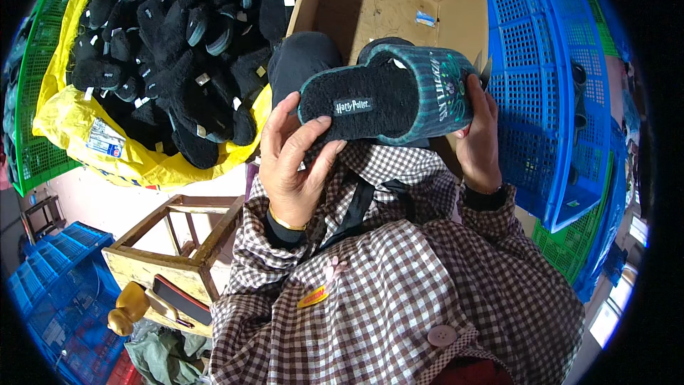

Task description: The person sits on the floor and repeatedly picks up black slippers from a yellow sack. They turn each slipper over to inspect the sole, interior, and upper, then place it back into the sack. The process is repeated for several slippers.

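While left hand [291, 175] pinches slipper [392, 100] heel-side at 9 o'clock, right hand [479, 144] clasps toe-side at 3; both grips closed on it.

The slipper [388, 96] shows me dark-and-teal stripes on its upper [431, 100] and a black insole [377, 89] with white lettering. From my remote seat I see brown-and-white checks across the smock [385, 278], a yellow sack [157, 169] of black slippers [164, 43], a blue crate [527, 85], a tan carton [385, 7].
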A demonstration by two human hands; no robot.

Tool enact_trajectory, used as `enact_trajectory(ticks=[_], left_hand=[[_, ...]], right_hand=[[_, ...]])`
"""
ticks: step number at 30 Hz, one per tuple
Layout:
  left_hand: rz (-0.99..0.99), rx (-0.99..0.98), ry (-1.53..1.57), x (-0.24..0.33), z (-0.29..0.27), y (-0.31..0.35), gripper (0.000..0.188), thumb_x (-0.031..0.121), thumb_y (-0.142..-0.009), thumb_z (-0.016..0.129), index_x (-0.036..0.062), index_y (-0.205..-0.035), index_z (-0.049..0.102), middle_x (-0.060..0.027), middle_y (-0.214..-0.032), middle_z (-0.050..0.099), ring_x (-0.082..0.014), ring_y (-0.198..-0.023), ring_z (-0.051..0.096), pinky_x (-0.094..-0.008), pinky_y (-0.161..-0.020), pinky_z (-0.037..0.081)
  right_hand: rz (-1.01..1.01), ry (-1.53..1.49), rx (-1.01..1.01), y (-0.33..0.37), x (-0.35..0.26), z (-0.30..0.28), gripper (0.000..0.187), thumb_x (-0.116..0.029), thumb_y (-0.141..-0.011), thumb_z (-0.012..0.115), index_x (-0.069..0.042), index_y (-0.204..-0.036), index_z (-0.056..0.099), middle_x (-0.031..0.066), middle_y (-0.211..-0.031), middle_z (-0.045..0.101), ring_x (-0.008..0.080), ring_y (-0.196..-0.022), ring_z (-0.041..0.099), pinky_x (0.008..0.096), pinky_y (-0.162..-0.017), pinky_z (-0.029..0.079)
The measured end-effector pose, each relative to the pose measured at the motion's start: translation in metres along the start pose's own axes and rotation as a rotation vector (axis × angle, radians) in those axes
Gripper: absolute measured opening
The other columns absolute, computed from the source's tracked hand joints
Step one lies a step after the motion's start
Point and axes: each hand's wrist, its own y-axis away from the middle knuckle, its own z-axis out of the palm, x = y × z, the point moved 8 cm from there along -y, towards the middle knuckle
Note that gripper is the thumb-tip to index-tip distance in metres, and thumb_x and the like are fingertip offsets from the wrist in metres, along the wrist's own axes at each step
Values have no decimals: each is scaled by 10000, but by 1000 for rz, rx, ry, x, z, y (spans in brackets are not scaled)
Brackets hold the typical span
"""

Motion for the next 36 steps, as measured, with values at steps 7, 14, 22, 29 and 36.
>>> enact_trajectory(ticks=[7, 14, 22, 29, 36], left_hand=[[-400, 104, 444, -33, -4, -3, 90, -22, -812, 683, -29, -896, 651, -149, -1091, 631, -195, -961, 626, -315, -851, 503], [-567, 39, 669, -50, -4, 7, 199, 148, -966, 538, -11, -865, 602, -105, -903, 658, -143, -764, 602, -266, -726, 477], [-545, -225, 499, -43, 33, -9, 688, 414, -921, 572, 13, -1416, 313, -146, -1343, 469, -230, -1139, 536, -371, -929, 469], [-495, -164, 479, -34, 53, -29, 406, 141, -950, 559, -13, -1301, 424, -92, -1101, 587, -134, -994, 555, -247, -875, 451], [-683, -108, 734, -88, 43, -2, 395, 299, -1036, 348, -14, -1115, 576, -68, -986, 637, -112, -865, 580, -246, -794, 472]], right_hand=[[134, -219, -127, -10, 17, -8, 299, -285, -1021, 398, -74, -1068, 604, -56, -731, 568, 14, -502, 409, 194, -427, 286], [179, -265, 2, -12, 10, -17, 248, -313, -996, 470, -120, -919, 604, -71, -649, 561, 0, -447, 384, 196, -392, 223], [125, -328, -67, -28, 24, -26, 267, -327, -1001, 448, -107, -969, 596, -66, -716, 601, 1, -506, 459, 180, -426, 292], [103, -281, -32, -17, 32, -21, 282, -274, -984, 483, -52, -1131, 576, 19, -958, 649, 95, -794, 617, 242, -659, 490], [-80, 475, -285, -16, 33, -49, 433, -123, -898, 606, -29, -1302, 480, 92, -1147, 600, 187, -1024, 596, 287, -815, 512]])
